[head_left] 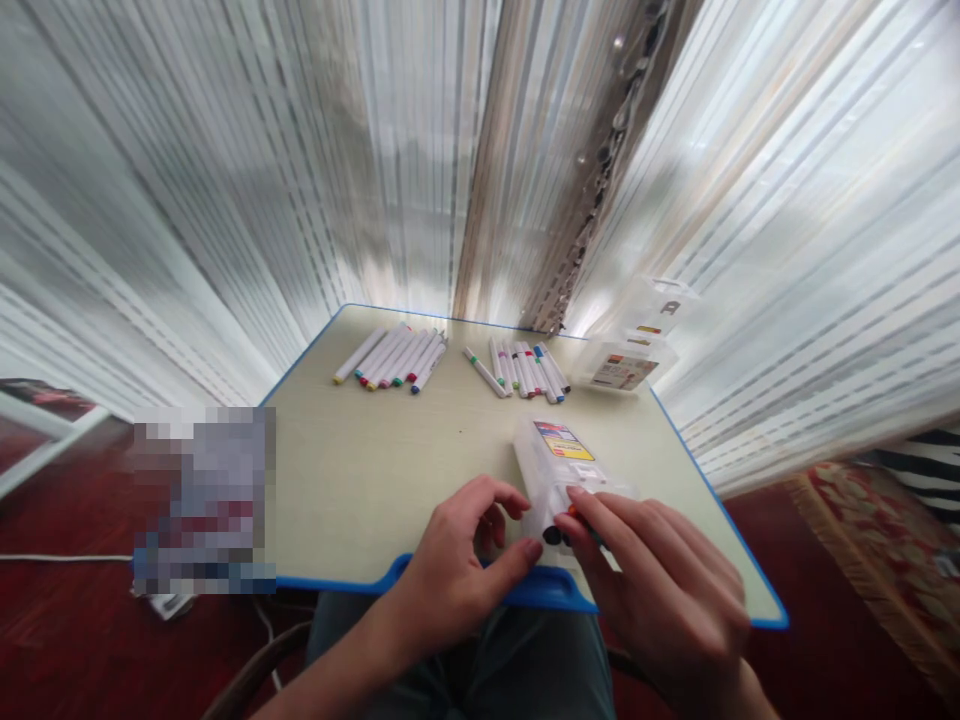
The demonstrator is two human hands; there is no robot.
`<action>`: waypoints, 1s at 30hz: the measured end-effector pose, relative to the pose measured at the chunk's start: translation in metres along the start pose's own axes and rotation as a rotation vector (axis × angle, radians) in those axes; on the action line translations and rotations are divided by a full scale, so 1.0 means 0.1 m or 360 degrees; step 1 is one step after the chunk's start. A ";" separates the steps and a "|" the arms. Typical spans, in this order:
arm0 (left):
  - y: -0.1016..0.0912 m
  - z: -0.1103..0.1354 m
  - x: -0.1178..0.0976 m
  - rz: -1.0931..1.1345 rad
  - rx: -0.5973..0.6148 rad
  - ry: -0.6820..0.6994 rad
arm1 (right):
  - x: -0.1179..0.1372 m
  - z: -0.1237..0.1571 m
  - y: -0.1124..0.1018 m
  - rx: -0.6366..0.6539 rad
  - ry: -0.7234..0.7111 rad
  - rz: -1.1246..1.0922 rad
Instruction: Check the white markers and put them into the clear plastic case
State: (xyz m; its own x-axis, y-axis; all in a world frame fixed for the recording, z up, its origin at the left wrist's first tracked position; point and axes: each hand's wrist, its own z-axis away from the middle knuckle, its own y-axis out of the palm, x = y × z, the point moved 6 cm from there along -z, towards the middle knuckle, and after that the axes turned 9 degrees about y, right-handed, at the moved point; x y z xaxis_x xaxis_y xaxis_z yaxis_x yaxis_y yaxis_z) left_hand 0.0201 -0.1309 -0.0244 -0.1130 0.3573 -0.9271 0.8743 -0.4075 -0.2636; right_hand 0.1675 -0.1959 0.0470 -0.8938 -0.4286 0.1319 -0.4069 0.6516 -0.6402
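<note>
A clear plastic marker case (559, 460) with a coloured label lies on the cream table (360, 470) near its front edge. My left hand (457, 560) rests at the case's near end, thumb and fingers touching it. My right hand (660, 580) lies over the near right corner, and its fingertips pinch what looks like a marker (556, 533) with a dark cap at the case's open end. Two rows of loose markers lie farther back, one left (394, 358) and one middle (521, 370).
An open clear case with its lid (634, 345) stands at the back right corner. White striped curtains surround the table closely. The table has a blue rim (555, 590). A red floor, a patterned rug (877, 540) at right and a white cable lie around.
</note>
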 end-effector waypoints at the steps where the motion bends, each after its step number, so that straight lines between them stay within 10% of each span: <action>1: 0.01 0.00 -0.01 0.0002 0.0029 -0.0013 | 0.00 0.00 -0.01 -0.0020 -0.0002 0.0035; 18: -0.01 0.02 -0.02 -0.0077 0.0043 0.0005 | -0.05 0.16 -0.17 -0.0217 0.0139 -0.0126; 30: 0.01 0.05 0.12 -0.0092 0.0112 -0.0054 | -0.70 0.48 -0.23 -0.0261 0.0400 -0.0285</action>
State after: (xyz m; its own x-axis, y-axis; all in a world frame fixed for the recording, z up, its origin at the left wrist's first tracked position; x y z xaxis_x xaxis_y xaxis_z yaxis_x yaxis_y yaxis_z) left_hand 0.0176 -0.1309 -0.0371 -0.1792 0.3536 -0.9181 0.8308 -0.4454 -0.3338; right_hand 0.2488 -0.2105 0.0161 -0.8157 -0.3910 0.4262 -0.5681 0.6805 -0.4628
